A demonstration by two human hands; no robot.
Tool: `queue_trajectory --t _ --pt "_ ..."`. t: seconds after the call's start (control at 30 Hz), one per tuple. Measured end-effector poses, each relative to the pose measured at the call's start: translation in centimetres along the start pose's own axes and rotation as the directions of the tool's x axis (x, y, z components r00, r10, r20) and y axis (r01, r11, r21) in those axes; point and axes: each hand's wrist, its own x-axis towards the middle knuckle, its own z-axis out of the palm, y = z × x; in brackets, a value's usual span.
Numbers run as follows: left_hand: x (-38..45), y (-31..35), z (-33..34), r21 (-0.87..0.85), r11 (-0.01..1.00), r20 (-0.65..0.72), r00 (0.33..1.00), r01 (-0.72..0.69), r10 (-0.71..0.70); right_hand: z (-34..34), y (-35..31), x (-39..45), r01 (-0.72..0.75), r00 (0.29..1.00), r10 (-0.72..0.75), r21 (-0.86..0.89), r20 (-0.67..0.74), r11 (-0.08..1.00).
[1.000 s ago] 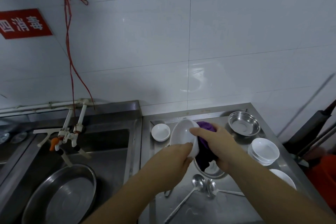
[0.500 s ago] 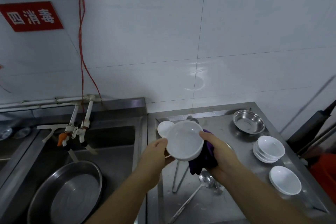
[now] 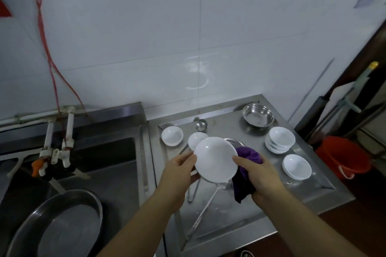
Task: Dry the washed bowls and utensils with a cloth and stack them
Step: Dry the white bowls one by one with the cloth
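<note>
I hold a white bowl point(image 3: 215, 158) above the steel counter point(image 3: 229, 213), its inside facing me. My left hand point(image 3: 179, 171) grips its left rim. My right hand point(image 3: 263, 175) holds a purple cloth point(image 3: 245, 175) against the bowl's right side and back, thumb on the rim. Behind the bowl sit two small white bowls point(image 3: 172, 135) point(image 3: 195, 139). At the right stand a stack of white bowls point(image 3: 279, 140) and a single white bowl point(image 3: 296, 166). A steel bowl point(image 3: 258, 118) is at the back. Ladles point(image 3: 201, 125) point(image 3: 205, 208) lie on the counter, partly hidden by the held bowl.
A deep sink point(image 3: 87, 173) with taps point(image 3: 56, 152) lies to the left, a large steel basin point(image 3: 56, 227) in it. A red bucket point(image 3: 344, 157) stands on the floor at the right beside mop handles point(image 3: 344, 106). Tiled wall behind.
The bowl has turned from edge-on to face me and now sits lower in front of the counter. The cloth moved from inside the bowl to its right side and back. My view shifted right.
</note>
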Motion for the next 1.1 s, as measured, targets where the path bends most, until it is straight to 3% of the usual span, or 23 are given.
queue_trajectory --t 0.37,0.7,1.1 --pt "-1.3 -4.1 13.6 0.009 0.996 0.027 0.996 0.084 -0.084 -13.6 -2.5 -0.7 0.029 0.993 -0.020 0.075 -0.120 0.997" --pt "-2.3 -10.4 29.5 0.026 0.979 0.034 0.979 0.200 -0.201 -30.3 -3.6 1.5 0.011 0.938 0.026 0.103 -0.345 0.995" --pt "3.2 -15.9 36.2 0.077 0.931 0.018 0.933 0.357 -0.359 -36.9 -2.8 6.0 -0.120 0.866 0.105 0.001 -0.489 0.993"
